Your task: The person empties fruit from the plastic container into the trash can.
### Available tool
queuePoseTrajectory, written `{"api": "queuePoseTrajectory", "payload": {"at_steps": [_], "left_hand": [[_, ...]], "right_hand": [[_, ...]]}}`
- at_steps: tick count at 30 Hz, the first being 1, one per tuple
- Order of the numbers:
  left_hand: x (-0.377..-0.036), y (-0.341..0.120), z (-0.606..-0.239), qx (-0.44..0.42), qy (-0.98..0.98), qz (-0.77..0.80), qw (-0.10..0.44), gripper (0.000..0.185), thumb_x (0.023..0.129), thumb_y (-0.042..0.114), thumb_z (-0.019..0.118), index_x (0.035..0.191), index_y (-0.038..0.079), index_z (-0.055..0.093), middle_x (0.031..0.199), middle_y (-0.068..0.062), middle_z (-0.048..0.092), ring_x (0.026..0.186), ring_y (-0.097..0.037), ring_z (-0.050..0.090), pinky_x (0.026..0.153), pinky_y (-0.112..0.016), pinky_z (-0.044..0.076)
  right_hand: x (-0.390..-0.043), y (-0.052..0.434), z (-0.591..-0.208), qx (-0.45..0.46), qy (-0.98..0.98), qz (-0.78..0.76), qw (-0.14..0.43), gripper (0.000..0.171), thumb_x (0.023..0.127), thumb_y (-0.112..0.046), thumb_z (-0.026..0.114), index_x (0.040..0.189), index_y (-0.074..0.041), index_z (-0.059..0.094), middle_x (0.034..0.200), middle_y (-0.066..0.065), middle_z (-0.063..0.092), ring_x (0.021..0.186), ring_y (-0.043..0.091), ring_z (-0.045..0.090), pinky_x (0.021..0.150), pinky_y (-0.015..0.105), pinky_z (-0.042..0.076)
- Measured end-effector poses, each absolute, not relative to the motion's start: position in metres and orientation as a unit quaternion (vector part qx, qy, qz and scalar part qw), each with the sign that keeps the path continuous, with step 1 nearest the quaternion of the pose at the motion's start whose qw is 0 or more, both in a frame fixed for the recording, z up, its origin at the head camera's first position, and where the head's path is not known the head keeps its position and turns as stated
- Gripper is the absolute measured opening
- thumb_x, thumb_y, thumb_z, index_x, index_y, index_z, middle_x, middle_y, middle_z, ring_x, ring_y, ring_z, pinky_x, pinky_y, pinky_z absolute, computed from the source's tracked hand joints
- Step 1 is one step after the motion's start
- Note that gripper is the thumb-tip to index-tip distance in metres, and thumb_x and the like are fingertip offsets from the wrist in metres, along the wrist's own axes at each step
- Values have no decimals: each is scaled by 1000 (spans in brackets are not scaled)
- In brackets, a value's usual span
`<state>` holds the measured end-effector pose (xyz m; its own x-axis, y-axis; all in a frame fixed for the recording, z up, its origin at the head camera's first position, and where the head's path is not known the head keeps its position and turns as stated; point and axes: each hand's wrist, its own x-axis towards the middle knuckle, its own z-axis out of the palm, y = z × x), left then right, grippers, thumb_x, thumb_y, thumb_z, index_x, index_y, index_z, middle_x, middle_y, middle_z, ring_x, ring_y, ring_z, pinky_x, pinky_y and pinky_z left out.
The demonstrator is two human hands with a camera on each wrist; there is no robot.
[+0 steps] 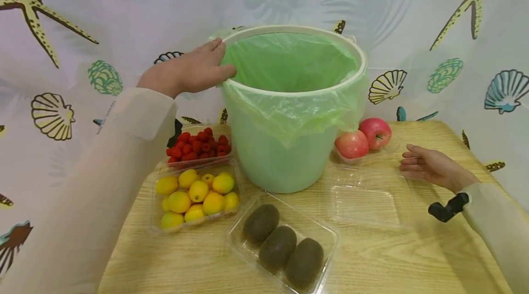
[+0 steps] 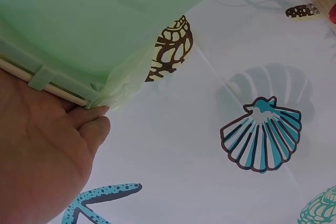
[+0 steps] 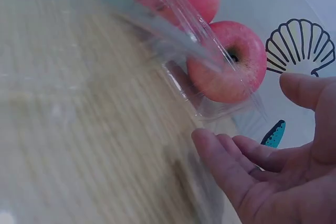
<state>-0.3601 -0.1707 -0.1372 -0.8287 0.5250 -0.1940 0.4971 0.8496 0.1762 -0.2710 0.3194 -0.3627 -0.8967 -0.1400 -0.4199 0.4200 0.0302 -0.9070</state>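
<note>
A light green bucket (image 1: 281, 156) stands upright, lined with a thin green plastic bag (image 1: 289, 66) folded over its pale rim. My left hand (image 1: 192, 68) rests on the rim's left side, fingers along it and thumb over its edge. From below, the left wrist view shows fingertips by a fold of the bag (image 2: 125, 80), beside a cream rod (image 2: 58, 92) in green clips. My right hand (image 1: 434, 167), thumb apart from the fingers, hovers by the right edge of a clear plastic tray (image 1: 365, 204). Two red apples (image 3: 228, 61) lie beyond its fingertips in another clear container.
Left of the bucket are a clear box of raspberries (image 1: 198, 146) and one of small yellow fruits (image 1: 198, 197). Several centimetres in front, three kiwis (image 1: 278, 249) lie in a clear tray. A shell-patterned cloth (image 1: 413, 23) hangs behind the wooden table (image 1: 177, 262).
</note>
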Motion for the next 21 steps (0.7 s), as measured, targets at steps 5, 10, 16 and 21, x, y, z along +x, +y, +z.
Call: {"api": "queuePoseTrajectory", "payload": {"at_steps": [5,10,16,21], "left_hand": [[-358,-173,-136,272,953,58,117,74,95,39,18,148,-2,-14,156,-17,-22,145,-36,-16,118,-53,1],[-357,-174,-137,273,953,61,115,74,94,38,19,148,-2,-13,156,-17,-21,146,-35,-15,119,-52,2],[-354,-174,-137,268,955,62,111,76,93,39,19,149,-2,-11,156,-17,-21,146,-34,-15,119,-50,2],[-352,-175,-138,257,957,73,117,75,92,38,19,149,2,-14,157,-13,-22,146,-31,-16,119,-51,2]], "right_hand": [[-286,318,-361,110,708,-671,192,65,99,-43,41,141,2,22,104,-5,56,92,8,64,86,28,55],[-296,315,-357,120,703,-676,184,55,99,-43,42,136,-6,28,100,-7,57,90,7,64,85,29,55],[-303,313,-354,118,707,-674,181,41,98,-43,44,124,-11,40,95,-9,59,90,7,62,84,25,54],[-305,312,-352,125,703,-677,179,27,97,-44,47,98,-20,59,89,-10,60,86,7,61,80,22,54]]}}
